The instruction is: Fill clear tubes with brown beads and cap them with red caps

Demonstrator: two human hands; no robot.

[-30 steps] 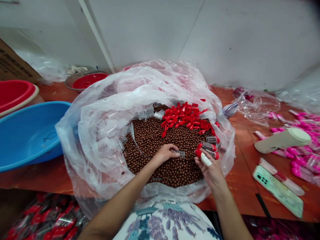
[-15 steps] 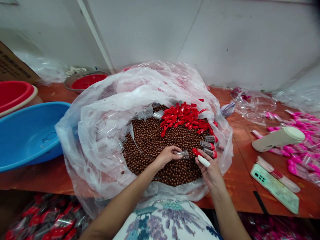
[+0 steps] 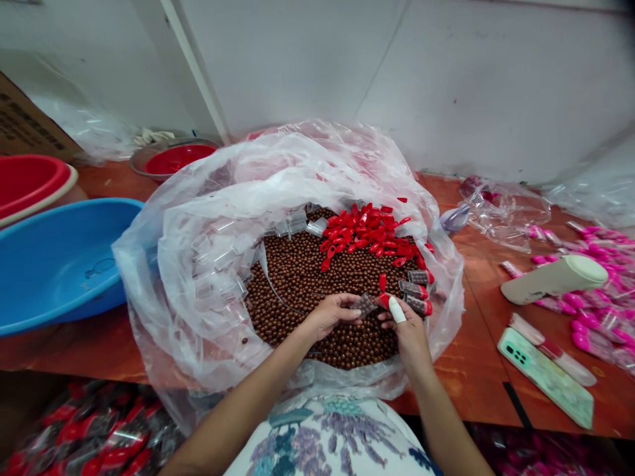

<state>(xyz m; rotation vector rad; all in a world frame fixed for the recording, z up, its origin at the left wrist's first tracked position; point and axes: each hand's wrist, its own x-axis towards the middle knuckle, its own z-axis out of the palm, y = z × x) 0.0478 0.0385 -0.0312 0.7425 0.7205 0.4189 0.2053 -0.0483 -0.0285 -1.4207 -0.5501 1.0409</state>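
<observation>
Both hands have come together since 0.5 s ago: right hand [image 3: 407, 328] has moved left toward the left hand [image 3: 330, 314], and the red cap [image 3: 384, 301] it pinches now sits right at the mouth of the small clear tube [image 3: 364, 305].

Left hand's fingers are closed round the tube, which lies tilted, packed w/ brown balls, just above the heap. Right hand grips the cap btwn thumb & fingers; its index finger wears a white wrap [image 3: 396, 309]. Tube & cap meet at the near-right part of the heap, cap touching the tube end; can't tell if it's pressed on.

Under both hands: a wide mound of brown balls [image 3: 302, 277] inside a big clear plastic bag [image 3: 198, 264]. Far side of the mound holds a pile of loose red caps [image 3: 370, 233]. Just right of the hands lie three filled, capped tubes [image 3: 419, 291]. Empty clear tubes [image 3: 297, 225] sit at the far-left edge of the mound.

Further out, on the orange table [image 3: 476, 370]: blue basin [image 3: 54, 261] at left, red basin [image 3: 30, 182] beyond it, a red bowl [image 3: 176, 157] far left. At right, a phone [image 3: 546, 377] near, a white bottle [image 3: 558, 277] lying on its side, pink items [image 3: 595, 311] scattered past it. Near edge, lower left: red-capped packs [image 3: 89, 436], blurred.
</observation>
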